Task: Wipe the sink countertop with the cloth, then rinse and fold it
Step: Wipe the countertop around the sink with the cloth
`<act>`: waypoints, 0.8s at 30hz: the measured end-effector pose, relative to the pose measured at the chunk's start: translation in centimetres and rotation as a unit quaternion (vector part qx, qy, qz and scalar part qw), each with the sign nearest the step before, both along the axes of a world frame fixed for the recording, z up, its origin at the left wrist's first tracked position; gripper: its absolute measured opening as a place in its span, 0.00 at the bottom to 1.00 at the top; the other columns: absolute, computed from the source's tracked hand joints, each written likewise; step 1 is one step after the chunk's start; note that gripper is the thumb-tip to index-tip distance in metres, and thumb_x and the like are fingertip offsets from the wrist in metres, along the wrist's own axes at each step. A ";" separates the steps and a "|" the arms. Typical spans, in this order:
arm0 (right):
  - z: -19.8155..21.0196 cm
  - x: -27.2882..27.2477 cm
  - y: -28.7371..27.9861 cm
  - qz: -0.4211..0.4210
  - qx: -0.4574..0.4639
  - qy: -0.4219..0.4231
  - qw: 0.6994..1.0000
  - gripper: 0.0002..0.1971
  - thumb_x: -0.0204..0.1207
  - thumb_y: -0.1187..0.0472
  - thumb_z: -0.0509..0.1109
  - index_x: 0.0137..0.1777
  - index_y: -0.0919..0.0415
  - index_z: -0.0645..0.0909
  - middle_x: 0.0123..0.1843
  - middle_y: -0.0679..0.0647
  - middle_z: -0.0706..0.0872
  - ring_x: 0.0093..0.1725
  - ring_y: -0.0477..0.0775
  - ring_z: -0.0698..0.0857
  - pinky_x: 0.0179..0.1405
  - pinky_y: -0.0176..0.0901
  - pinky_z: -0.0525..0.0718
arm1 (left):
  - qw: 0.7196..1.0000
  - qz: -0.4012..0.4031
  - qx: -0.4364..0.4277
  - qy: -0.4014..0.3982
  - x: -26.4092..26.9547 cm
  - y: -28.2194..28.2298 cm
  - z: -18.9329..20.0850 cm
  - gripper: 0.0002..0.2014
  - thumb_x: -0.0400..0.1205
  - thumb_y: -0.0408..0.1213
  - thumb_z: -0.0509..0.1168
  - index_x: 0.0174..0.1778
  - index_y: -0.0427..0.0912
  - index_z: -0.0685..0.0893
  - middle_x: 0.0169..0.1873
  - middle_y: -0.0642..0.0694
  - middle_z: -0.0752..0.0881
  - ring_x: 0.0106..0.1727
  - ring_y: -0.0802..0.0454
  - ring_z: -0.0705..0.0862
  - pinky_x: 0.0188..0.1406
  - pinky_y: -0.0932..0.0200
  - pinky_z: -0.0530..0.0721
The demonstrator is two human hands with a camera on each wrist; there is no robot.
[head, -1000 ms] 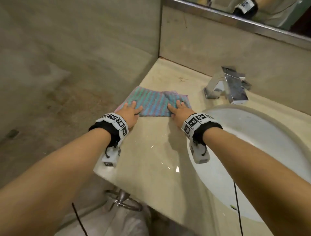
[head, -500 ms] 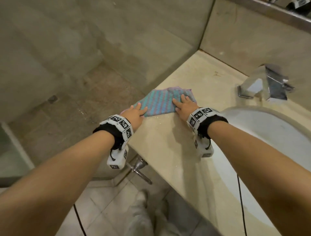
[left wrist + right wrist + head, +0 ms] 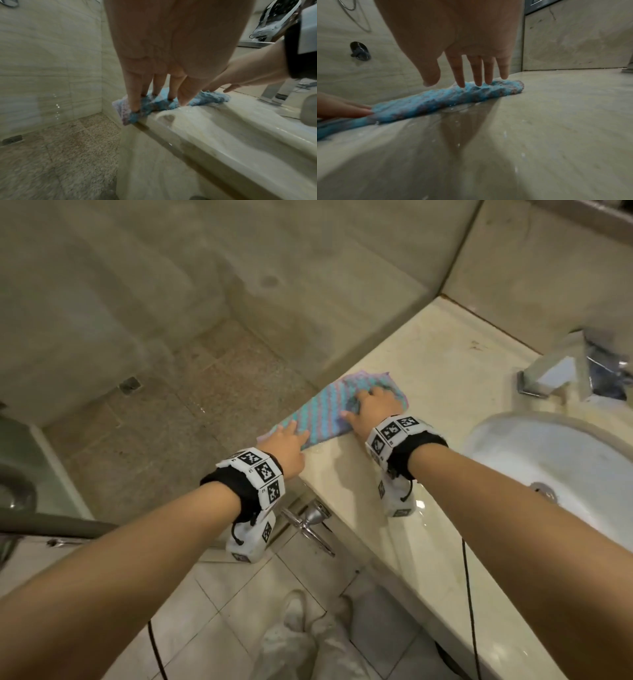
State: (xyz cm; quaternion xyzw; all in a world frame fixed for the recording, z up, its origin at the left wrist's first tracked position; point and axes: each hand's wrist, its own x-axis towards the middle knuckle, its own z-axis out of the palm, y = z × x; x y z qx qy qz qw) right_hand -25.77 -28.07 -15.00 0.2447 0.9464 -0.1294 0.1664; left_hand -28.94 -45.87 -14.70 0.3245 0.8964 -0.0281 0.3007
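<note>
A blue and purple striped cloth point(image 3: 325, 414) lies flat on the beige countertop point(image 3: 445, 385) at its left edge, one corner hanging slightly over. My left hand point(image 3: 293, 438) presses the cloth's near left corner with straight fingers point(image 3: 135, 100). On the cloth's right part my right hand point(image 3: 368, 402) rests, its fingertips point(image 3: 477, 82) straight and touching the fabric. The right wrist view shows the cloth point(image 3: 436, 102) bunched in a low ridge, with a wet film on the counter in front of it. Both hands hold nothing.
A white sink basin point(image 3: 565, 467) is sunk into the counter on the right, a chrome faucet point(image 3: 561, 371) behind it. Left of the counter a wall drops to a speckled shower floor point(image 3: 154, 440). A chrome valve point(image 3: 308, 522) sticks out under the counter's edge.
Both hands have slid the cloth toward the counter's left front edge. My right hand now lies further onto the cloth. The head view has swung left and down.
</note>
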 end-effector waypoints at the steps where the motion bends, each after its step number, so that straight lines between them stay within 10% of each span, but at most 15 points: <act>1: -0.1 0.2 -0.7 -0.009 -0.001 -0.012 1.000 0.36 0.76 0.38 0.61 0.78 0.58 0.63 0.79 0.62 0.64 0.78 0.66 0.64 0.77 0.62 0.64 | 1.000 -0.010 0.008 0.009 0.2 -0.2 0.3 0.26 0.84 0.37 0.54 0.79 0.46 0.61 0.82 0.41 0.53 0.81 0.40 0.59 0.78 0.45 0.63; 11: -1.4 1.8 -3.8 -0.043 -0.003 -0.106 0.993 0.59 0.63 0.25 0.63 0.83 0.53 0.34 0.85 0.57 0.34 0.83 0.69 0.38 0.74 0.81 0.45 | 0.988 0.021 0.149 0.033 0.0 -1.1 0.9 0.21 0.82 0.36 0.58 0.73 0.42 0.71 0.70 0.39 0.77 0.70 0.40 0.76 0.66 0.50 0.74; 24: -0.8 8.6 -1.2 -0.030 -0.003 -0.153 0.988 0.60 0.61 0.26 0.67 0.81 0.44 0.30 0.84 0.48 0.30 0.83 0.65 0.34 0.71 0.86 0.45 | 0.981 -0.166 0.100 0.001 -0.3 1.5 -1.4 0.43 0.76 0.52 0.67 0.82 0.48 0.50 0.83 0.42 0.44 0.84 0.42 0.44 0.83 0.48 0.50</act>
